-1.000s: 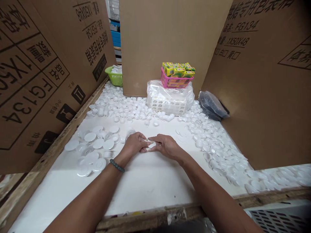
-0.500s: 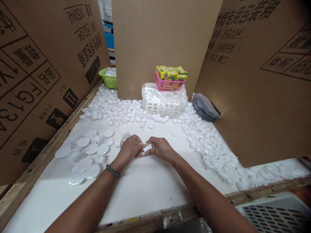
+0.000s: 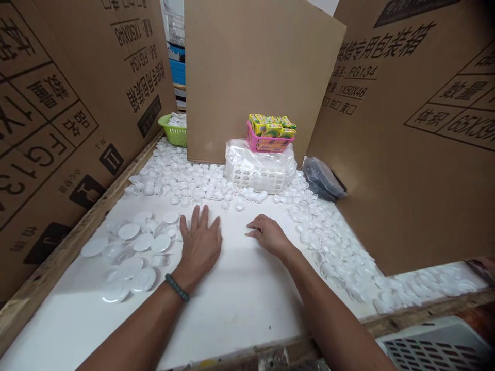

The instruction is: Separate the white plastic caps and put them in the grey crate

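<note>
My left hand (image 3: 201, 246) lies palm down over the white tabletop (image 3: 240, 288), its fingers spread beside the left-hand group of small white plastic saucers (image 3: 143, 242). Whatever is under its palm is hidden. To the right, my right hand (image 3: 269, 235) is curled, thumb and forefinger in a pinch with a narrow gap at the tips. Anything white between those fingertips does not stand out from the tabletop. Beyond both hands, small white toy-like cups (image 3: 185, 178) are strewn across the back, and more white pieces (image 3: 328, 247) lie along the right.
Cardboard walls stand at left (image 3: 77, 129), back (image 3: 255, 67) and right (image 3: 417, 180). A pink basket (image 3: 270, 143) of yellow boxes sits on a plastic-wrapped pack (image 3: 259, 167). A green basket (image 3: 174, 131) is at back left, dark plastic bags (image 3: 323, 178) at right, a grey crate (image 3: 433, 345) below.
My hands, together on a small white piece before, have moved apart. The left has opened and spread over the table on the left; the right has shifted right, still pinched.
</note>
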Motion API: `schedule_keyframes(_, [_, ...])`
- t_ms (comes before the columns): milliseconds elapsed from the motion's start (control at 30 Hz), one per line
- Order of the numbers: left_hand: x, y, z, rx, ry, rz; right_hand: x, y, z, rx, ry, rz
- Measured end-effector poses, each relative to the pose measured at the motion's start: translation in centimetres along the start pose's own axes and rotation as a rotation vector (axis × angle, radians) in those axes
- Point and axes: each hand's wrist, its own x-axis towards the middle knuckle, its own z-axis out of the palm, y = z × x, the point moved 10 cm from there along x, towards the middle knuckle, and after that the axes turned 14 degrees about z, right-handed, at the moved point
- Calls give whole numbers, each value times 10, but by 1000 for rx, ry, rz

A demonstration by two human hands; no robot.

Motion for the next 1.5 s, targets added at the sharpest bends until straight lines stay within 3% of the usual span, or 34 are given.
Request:
schedule_keyframes(133, [-8, -30, -10, 123, -24, -183, -6, -32, 14, 24, -19, -95])
schedule_keyframes(267, [-12, -41, -16, 189, -1, -240, 5, -49, -3, 2, 131, -153])
schedule_keyframes(367, [-9, -33, -23, 150, 83, -203, 26, -49, -14, -53, 226, -149])
schedule_keyframes(467, [-3, -13, -24, -64, 155, -83, 46, -44, -4, -122, 162, -131])
schedule_keyframes(533, [1, 6, -14, -284, 122, 32, 49, -44, 1, -155, 133, -133])
schedule_keyframes(667, [3, 33, 10, -543, -33, 159, 28, -45, -11, -131, 197, -148])
schedule_keyframes(867, [2, 30, 30, -582, -100, 86, -21, -32, -29, 63, 260, -106])
schedule_keyframes(967, [3, 28, 31, -612, -77, 82, -30, -31, -21, 109, 227, -128])
schedule_keyframes(1200, [4, 24, 32, -607, -100, 51, -32, -49, 10, -38, 104, -280])
schedule_keyframes(1400, [3, 21, 36, -651, -99, 41, -34, -54, 18, -156, 74, -299])
schedule_keyframes(1500, [1, 19, 34, -715, -88, 46, -33, -53, 15, -47, 41, -266])
